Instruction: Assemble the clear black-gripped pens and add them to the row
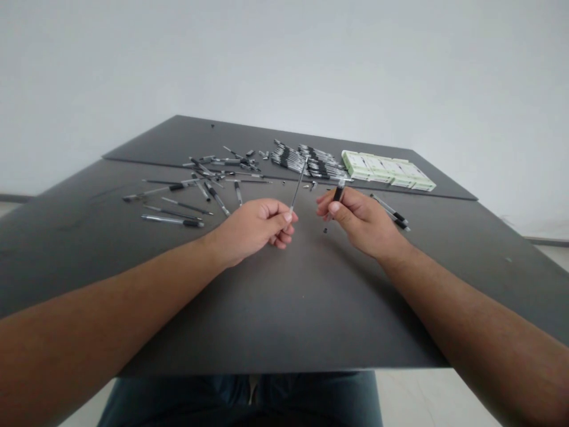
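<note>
My left hand (260, 225): pinching refill (299, 184). My right hand (362, 219): pinching pen barrel (338, 191). Risk: refill slipping, gripped only near one end.

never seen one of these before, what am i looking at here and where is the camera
There is no machine here: these are a person's two bare hands. The one picture comes from a camera worn on their head, looking forward and down, so the forearms reach in from the bottom corners.

The left hand holds a thin rod, which looks like a pen refill. The right hand holds a pen piece with a black grip.

On the dark table, scattered pens and parts lie to the left, bunched pens lie further back, and green-and-white boxes sit at the back right. A few more pens lie beside the right hand.
</note>
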{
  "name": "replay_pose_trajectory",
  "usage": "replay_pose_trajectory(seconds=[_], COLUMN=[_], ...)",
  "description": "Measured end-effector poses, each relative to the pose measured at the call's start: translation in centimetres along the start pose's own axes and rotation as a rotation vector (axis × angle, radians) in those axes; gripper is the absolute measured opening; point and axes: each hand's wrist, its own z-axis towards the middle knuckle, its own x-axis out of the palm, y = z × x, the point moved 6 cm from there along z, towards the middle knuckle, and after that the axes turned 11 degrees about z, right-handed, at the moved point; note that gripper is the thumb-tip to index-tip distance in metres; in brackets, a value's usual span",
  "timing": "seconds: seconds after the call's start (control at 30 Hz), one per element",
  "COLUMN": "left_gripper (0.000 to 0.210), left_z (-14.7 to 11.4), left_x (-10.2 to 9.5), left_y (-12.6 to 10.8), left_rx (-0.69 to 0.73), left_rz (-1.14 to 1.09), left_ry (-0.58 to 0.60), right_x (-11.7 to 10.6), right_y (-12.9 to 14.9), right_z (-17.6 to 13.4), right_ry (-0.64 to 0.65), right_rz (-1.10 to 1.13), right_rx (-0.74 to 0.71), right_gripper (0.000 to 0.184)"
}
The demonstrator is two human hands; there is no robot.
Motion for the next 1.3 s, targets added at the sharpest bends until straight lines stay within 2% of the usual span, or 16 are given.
replay_pose_trajectory(seconds=[0.17,0.27,0.5,0.6,0.77,0.9,1.0,1.07,1.13,1.3], left_gripper=[0.013,0.017,0.019,0.022,0.022,0.020,0.020,0.021,0.024,0.038], left_z=[-0.5,-0.7,-0.6,-0.4,-0.4,-0.7,-0.7,-0.5,-0.3,-0.1], left_x=[1.4,1.7,-0.3,-1.1,0.0,1.0,0.9,0.3,-0.4,-0.7], left_y=[-0.1,-0.4,-1.7,-1.8,-1.3,-1.0,-0.9,-0.9,-1.0,-1.0], left_rx=[0.058,0.073,0.133,0.132,0.156,0.136,0.114,0.119,0.136,0.145], left_rz=[0.180,0.238,0.512,0.589,0.471,0.347,0.364,0.402,0.396,0.122], left_ry=[0.109,0.142,0.007,-0.034,0.036,0.090,0.099,0.066,0.009,-0.017], right_x=[2.9,3.4,1.7,1.3,2.1,3.5,3.4,3.2,3.2,4.3], right_y=[1.6,2.0,0.5,0.1,0.6,1.9,2.6,2.6,2.3,2.3], right_z=[-0.5,-0.7,-0.6,-0.6,-0.7,-1.0,-1.1,-1.0,-1.1,-1.7], right_ry=[0.195,0.239,0.069,0.036,0.105,0.211,0.195,0.197,0.257,0.476], right_rz=[0.197,0.197,0.199,0.247,0.213,0.202,0.166,0.158,0.198,0.350], right_rx=[-0.040,-0.052,0.025,0.042,0.033,-0.057,-0.111,-0.089,-0.023,0.082], right_gripper=[0.042,0.043,0.047,0.047,0.045,0.038,0.037,0.041,0.046,0.046])
